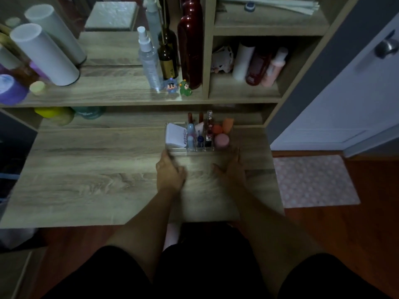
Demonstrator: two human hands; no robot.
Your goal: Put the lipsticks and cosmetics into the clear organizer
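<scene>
While the loaded organizer (197, 137) stands at the surface's (97, 180) far edge, both hands rest before it.
Left hand (170, 171) touches its near corner, half-curled; right hand (232, 169) open, empty. Rigid, slick, likely brittle; grip both end walls.

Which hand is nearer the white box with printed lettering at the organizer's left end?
Left. The left hand is directly below the white box with printed lettering, fingertips near the clear organizer corner. The right hand lies further right, below the round pink jar.
</scene>
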